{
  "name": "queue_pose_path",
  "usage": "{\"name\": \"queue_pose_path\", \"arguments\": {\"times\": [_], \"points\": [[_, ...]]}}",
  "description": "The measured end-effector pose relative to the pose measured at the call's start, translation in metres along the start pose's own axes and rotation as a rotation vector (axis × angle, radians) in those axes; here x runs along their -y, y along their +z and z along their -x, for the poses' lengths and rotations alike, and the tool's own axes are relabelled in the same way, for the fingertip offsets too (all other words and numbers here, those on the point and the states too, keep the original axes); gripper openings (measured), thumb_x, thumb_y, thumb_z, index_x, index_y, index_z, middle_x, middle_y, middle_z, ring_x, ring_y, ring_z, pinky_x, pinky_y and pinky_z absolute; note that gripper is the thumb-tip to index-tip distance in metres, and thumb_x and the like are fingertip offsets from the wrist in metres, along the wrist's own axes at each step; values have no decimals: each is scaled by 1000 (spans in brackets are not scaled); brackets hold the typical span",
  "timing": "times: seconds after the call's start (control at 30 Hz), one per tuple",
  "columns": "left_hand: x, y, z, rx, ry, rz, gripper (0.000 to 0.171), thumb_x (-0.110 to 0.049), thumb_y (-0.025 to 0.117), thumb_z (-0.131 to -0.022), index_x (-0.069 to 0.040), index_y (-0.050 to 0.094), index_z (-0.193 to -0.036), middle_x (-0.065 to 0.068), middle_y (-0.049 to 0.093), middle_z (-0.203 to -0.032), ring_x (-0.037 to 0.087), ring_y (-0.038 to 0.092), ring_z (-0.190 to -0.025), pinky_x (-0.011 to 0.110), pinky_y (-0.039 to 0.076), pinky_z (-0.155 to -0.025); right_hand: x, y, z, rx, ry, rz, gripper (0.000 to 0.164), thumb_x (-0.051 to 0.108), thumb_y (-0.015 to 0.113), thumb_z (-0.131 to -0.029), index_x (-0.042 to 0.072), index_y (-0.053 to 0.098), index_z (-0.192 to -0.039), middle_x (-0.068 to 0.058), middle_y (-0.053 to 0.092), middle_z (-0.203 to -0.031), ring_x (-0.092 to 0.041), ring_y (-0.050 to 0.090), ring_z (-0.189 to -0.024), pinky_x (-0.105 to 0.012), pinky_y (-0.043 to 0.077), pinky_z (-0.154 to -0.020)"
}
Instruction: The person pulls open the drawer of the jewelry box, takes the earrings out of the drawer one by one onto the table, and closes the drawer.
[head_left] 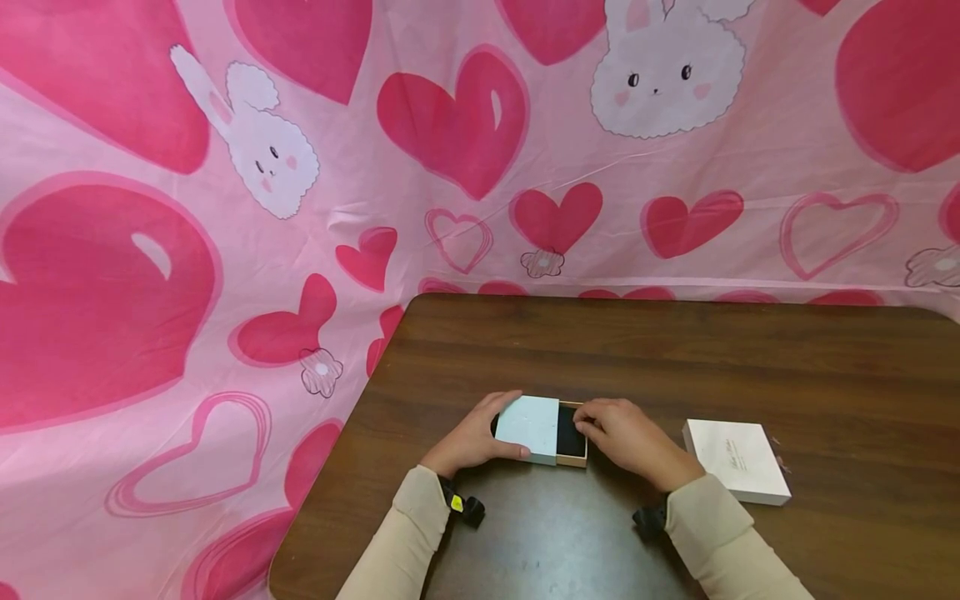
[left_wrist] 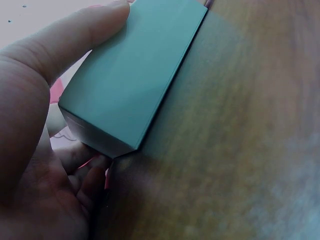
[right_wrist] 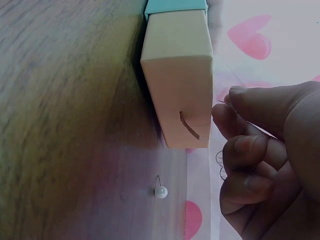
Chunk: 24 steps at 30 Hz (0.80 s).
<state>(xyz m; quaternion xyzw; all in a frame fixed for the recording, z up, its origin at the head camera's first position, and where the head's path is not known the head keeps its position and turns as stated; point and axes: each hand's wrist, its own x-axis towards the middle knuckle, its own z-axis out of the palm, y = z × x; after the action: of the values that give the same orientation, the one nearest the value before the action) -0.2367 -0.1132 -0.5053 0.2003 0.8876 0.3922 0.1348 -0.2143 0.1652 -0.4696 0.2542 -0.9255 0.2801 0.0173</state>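
Note:
My left hand [head_left: 480,433] grips a pale blue sliding box [head_left: 527,427] on the table, its thumb along the near side [left_wrist: 135,65] and fingers round the far side. A tan drawer [right_wrist: 177,80] with a ribbon pull [right_wrist: 189,125] sticks out of the sleeve's right end, showing a black lining [head_left: 572,433]. Just over that drawer, my right hand [head_left: 626,433] pinches a thin metal pin [right_wrist: 223,102] between thumb and forefinger; the rest of that small piece is hidden by the fingertips. A white pearl earring [right_wrist: 160,192] lies on the table beyond the drawer's end.
A white box [head_left: 735,461] with small printed lettering lies to the right of my right hand. Small indistinct items [head_left: 778,454] sit at its right edge. The brown wooden table [head_left: 675,350] meets a pink heart-and-rabbit cloth [head_left: 480,242] at its back and left.

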Motion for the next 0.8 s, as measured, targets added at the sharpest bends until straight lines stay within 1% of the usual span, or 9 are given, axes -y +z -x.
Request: {"name": "queue_pose_path", "arguments": {"times": [0.13,0.5,0.8], "points": [[0,0,0,1,1,0,100,-58,81,-69,-32,32,-152,-8,33,-148,18,38,-123,50,35,-101,0,-2,1,1,9,-14,8,13,70,-90,15,72,-98,6,66,-93,-10,58,-79,-37,51,-73],[-2,-1,0,3,-7,-14,100,-57,81,-69,-31,33,-152,-6,33,-149,18,38,-123,49,35,-101,-2,-2,2,10,40,-34,9,12,72,-89,16,70,-97,8,65,-89,-10,58,-77,-36,51,-73],[-1,-1,0,2,-10,-16,99,-58,81,-69,-33,33,-152,-7,33,-149,18,38,-125,50,34,-102,-3,-3,5,11,39,-27,9,12,72,-88,15,70,-97,8,64,-89,-9,57,-75,-35,51,-71]]}}
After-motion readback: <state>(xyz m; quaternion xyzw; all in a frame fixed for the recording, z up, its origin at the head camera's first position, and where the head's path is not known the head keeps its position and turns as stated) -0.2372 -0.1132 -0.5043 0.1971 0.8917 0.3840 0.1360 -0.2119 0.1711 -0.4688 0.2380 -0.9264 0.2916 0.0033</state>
